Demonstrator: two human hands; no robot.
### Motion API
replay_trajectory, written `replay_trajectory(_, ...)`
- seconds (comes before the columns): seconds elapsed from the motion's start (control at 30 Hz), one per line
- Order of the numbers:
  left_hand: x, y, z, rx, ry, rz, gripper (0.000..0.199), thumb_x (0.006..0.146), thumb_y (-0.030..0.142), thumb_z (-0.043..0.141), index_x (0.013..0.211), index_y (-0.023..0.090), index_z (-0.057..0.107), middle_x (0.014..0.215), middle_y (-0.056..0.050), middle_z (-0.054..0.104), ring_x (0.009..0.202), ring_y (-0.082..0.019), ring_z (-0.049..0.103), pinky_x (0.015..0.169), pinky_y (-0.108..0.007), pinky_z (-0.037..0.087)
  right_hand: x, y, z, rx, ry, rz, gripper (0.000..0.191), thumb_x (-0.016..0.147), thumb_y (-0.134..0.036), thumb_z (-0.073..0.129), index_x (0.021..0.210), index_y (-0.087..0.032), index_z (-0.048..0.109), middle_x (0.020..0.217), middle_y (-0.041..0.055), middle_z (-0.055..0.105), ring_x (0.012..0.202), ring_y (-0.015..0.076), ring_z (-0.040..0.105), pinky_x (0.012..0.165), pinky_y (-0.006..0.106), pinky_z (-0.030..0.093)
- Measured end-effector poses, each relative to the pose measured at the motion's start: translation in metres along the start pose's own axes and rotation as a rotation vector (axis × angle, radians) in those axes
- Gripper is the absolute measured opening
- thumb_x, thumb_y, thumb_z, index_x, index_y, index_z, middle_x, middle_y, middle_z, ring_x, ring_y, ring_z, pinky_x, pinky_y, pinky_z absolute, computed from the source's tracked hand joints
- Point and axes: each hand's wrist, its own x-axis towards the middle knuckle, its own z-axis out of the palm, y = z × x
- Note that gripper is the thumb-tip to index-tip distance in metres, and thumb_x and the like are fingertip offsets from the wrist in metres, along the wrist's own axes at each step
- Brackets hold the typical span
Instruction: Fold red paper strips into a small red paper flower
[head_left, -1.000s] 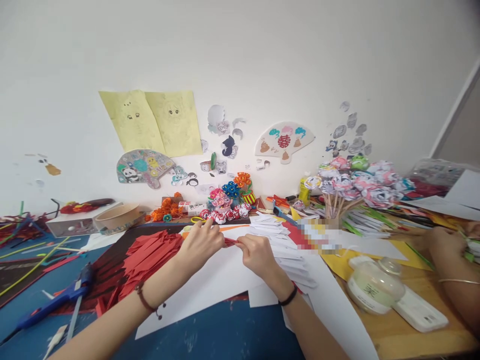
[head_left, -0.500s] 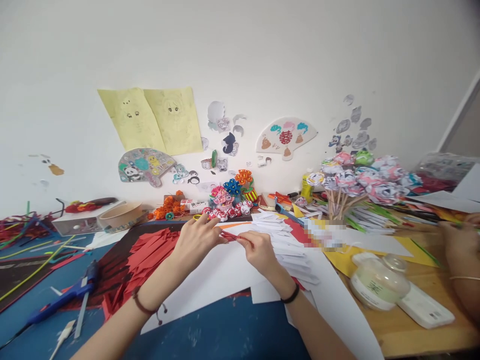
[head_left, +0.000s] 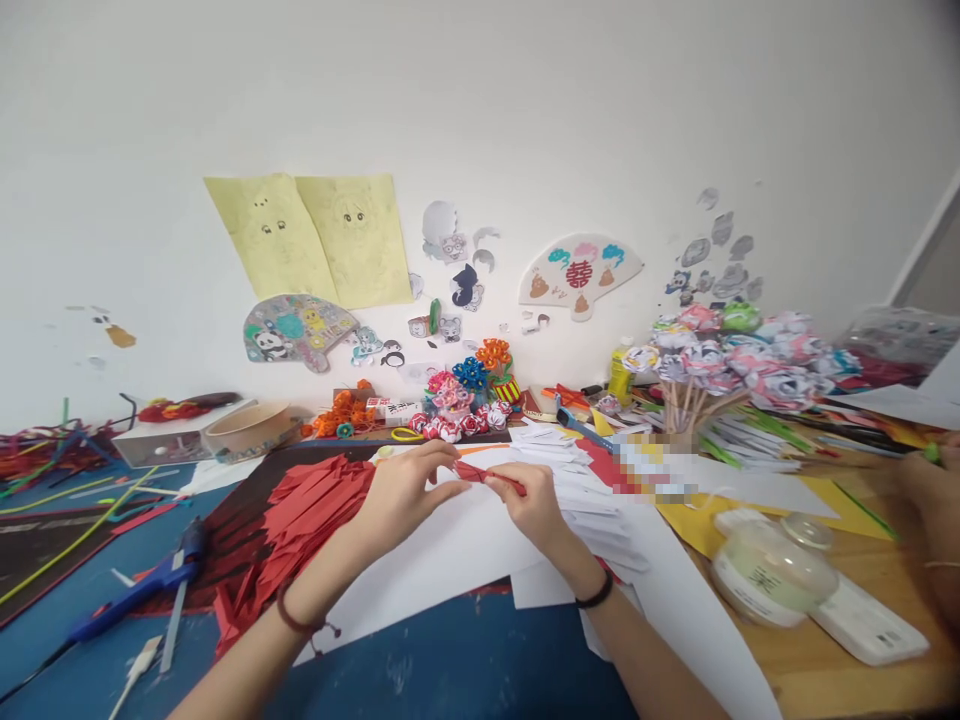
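Observation:
My right hand (head_left: 534, 502) pinches a narrow folded red paper strip (head_left: 471, 471), and its end sticks out past my fingers. My left hand (head_left: 401, 492) is at the other end of the strip, its thumb and fingers apart with a gap between them. Whether its fingertips touch the strip I cannot tell. Under both hands lies a white paper sheet (head_left: 420, 570). A pile of red paper strips (head_left: 315, 510) is to the left of my left hand. White paper strips (head_left: 559, 465) lie fanned out behind and beside my right hand.
On the left are a blue glue gun (head_left: 135, 590) and a white cable plug (head_left: 142, 660). Paper flowers on sticks (head_left: 742, 360), a glass jar (head_left: 776, 570) and a white box-shaped device (head_left: 870, 620) stand right. Another person's hand (head_left: 930, 490) is at the far right edge.
My left hand's thumb and fingers have spread apart from their grip near the red strip. My right hand still pinches it. The whole view has shifted slightly.

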Motion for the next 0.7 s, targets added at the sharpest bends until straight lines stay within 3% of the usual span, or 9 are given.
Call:
replay_trajectory(0.07,-0.005,0.001,0.009,-0.061,0.083,-0.057,0.031,0.092,0.047,0.049,0.088,0.023,0.069,0.105,-0.001,0.069,0.081,-0.014,0.064,0.066,-0.022,0.045,0.0,-0.001,0.002,0.02,-0.008,0.053,0.025,0.085,-0.026,0.055,0.067,-0.016,0.07,0.055,0.0014,0.059,0.052,0.0136,0.051,0.055,0.026,0.036)
replay_trajectory(0.23,-0.017,0.005,0.031,-0.11,0.18,-0.094,0.021,0.093,0.038,0.05,0.101,0.023,0.063,0.097,-0.001,0.067,0.075,-0.013,0.058,0.069,-0.025,0.044,-0.001,0.002,0.007,0.111,-0.014,0.219,0.025,0.083,-0.029,0.057,0.066,-0.015,0.071,0.05,-0.001,0.051,0.051,0.0124,0.047,0.054,0.025,0.034)
replay_trajectory(0.43,-0.016,0.009,0.043,-0.174,0.311,-0.107,0.019,0.092,0.034,0.052,0.083,0.02,0.06,0.081,-0.001,0.064,0.071,-0.013,0.055,0.067,-0.025,0.041,0.0,0.01,0.01,0.376,-0.079,0.449,0.028,0.08,-0.036,0.06,0.07,-0.013,0.072,0.05,-0.0022,0.044,0.049,0.0099,0.04,0.047,0.023,0.026)
replay_trajectory(0.57,-0.017,0.013,0.047,-0.171,0.271,-0.062,0.018,0.095,0.03,0.048,0.087,0.02,0.061,0.079,-0.001,0.062,0.072,-0.013,0.055,0.068,-0.025,0.04,0.001,0.009,0.008,0.554,-0.078,0.568,0.029,0.075,-0.039,0.065,0.068,-0.011,0.07,0.05,-0.0029,0.041,0.046,0.0066,0.031,0.044,0.023,0.016)
replay_trajectory(0.7,-0.019,0.011,0.053,-0.208,0.216,-0.007,0.017,0.095,0.029,0.048,0.098,0.021,0.062,0.085,-0.002,0.065,0.077,-0.014,0.057,0.072,-0.026,0.041,0.002,0.005,0.004,0.891,-0.194,0.686,0.028,0.074,-0.038,0.069,0.069,-0.01,0.067,0.051,-0.0047,0.039,0.043,0.0033,0.019,0.044,0.023,0.008)
